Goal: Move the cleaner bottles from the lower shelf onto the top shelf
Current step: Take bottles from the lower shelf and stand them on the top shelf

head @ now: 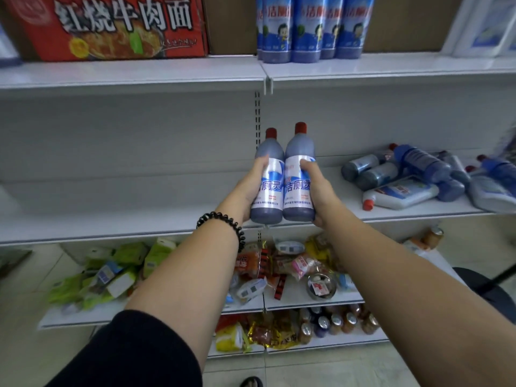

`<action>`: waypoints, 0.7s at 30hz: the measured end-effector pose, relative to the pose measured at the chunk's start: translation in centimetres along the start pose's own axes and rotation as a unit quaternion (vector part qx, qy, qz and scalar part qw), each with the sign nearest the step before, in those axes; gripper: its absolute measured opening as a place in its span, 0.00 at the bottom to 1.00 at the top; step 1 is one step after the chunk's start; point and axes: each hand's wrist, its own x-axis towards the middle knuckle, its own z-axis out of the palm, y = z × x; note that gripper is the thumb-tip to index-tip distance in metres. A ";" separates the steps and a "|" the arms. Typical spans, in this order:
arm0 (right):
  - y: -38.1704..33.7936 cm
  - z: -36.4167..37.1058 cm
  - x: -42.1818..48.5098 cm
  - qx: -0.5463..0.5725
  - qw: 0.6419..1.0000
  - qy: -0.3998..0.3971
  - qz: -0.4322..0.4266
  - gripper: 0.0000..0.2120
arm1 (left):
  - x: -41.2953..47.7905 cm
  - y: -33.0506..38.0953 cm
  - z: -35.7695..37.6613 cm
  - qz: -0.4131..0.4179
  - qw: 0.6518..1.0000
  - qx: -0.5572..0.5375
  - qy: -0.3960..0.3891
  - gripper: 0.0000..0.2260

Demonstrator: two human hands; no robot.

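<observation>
Two cleaner bottles are held upright, side by side and touching, in the air in front of the lower shelf (139, 219), close to its front edge and near the upright post where two shelf sections meet. Both have red caps, dark blue bodies and white-and-blue labels.

The left hand (251, 188) wraps around the outer side of the left bottle (269, 191), fingers curled onto its label. The right hand (318, 191) grasps the right bottle (298, 188) the same way from the other side, with its thumb across the label. The right bottle sits slightly higher than the left one. A black beaded bracelet (223, 222) circles the left wrist, and a black sleeve (139, 353) covers the upper left arm.

More cleaner bottles (405, 177) lie on their sides in a loose heap toward the right end of the lower shelf, some overlapping. On the top shelf (391, 68), a row of standing bottles (307, 29) is grouped near its front edge, just right of the section joint. A red noodle carton (111, 26) stands on the top shelf to their left.

Below, snack packets (279, 263) and green packs (125, 266) are scattered on a further shelf.
</observation>
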 end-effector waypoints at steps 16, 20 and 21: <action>-9.1 -2.4 -9.5 0.020 0.986 -0.022 -0.161 0.21 | -8.6 5.1 7.8 0.177 0.982 -0.001 -0.065 0.39; -14.5 -0.9 -10.6 0.019 0.971 -0.049 -0.232 0.22 | -10.0 10.3 9.0 0.244 0.966 -0.010 -0.086 0.40; -15.7 -0.6 -11.0 0.015 0.967 -0.058 -0.248 0.22 | -10.5 11.6 9.2 0.257 0.962 -0.004 -0.090 0.37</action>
